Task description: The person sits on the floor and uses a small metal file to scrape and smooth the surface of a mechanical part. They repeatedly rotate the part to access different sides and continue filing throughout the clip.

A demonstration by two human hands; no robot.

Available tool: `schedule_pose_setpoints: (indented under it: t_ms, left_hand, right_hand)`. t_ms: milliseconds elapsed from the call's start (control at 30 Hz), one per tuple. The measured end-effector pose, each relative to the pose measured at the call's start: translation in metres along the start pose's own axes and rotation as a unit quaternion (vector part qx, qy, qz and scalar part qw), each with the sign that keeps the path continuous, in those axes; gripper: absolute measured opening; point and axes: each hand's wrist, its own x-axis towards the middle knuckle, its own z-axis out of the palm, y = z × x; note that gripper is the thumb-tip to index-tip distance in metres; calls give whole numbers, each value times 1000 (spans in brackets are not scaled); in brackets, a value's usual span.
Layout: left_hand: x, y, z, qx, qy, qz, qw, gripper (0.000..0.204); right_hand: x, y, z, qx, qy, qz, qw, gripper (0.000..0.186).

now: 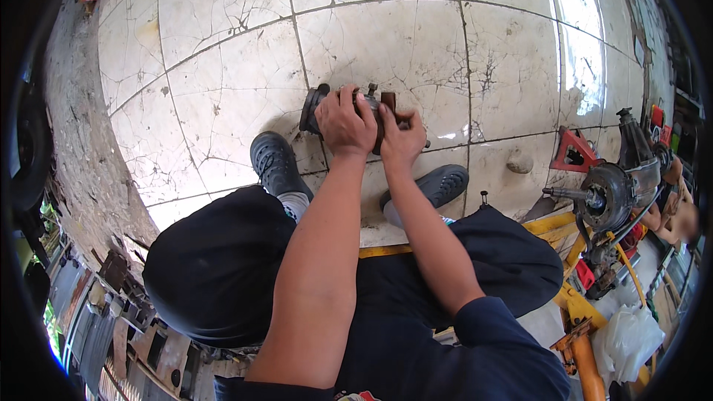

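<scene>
A dark, greasy metal machine part (371, 105) is held between my hands just above the tiled floor, in front of my shoes. At its left end is a round black flange (312, 111); a small fitting sticks up from the top. My left hand (347, 122) wraps over the part beside the flange. On the other side my right hand (402, 136) grips it with bent fingers, next to a rusty brown piece (388, 101) that stands up from it. Much of the part's middle and underside is hidden by my hands.
A rounded stone-like lump (519, 162) lies on the floor to the right. Beyond it are a red stand (573, 150), a large hub assembly (605, 197), a yellow metal frame (568, 241) and a white plastic bag (627, 345). Scrap metal (122, 327) is heaped at lower left.
</scene>
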Motion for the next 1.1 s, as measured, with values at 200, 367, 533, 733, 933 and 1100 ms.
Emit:
schedule_pose_setpoints:
  t_ms: [200,367,533,733,933,1100]
  left_hand:
    - [2,0,0,7,-1,10,1000,25]
    - [2,1,-1,9,2,12,1000,25]
    - [1,3,-1,9,-5,8,1000,26]
    - [1,2,-1,12,-8,6,1000,26]
    - [1,2,-3,5,-8,10,1000,26]
    - [2,4,-4,6,-1,14,1000,25]
  right_hand:
    - [10,-10,-3,28,-15,-20,999,39]
    - [-9,6,-17,-20,-22,-50,998,38]
    - [1,19,-48,110,-55,47,991,31]
    - [48,0,-39,115,-75,-65,988,30]
    - [54,-25,-28,-74,-220,25,972,34]
    - [56,-49,-27,-134,-210,-142,958,31]
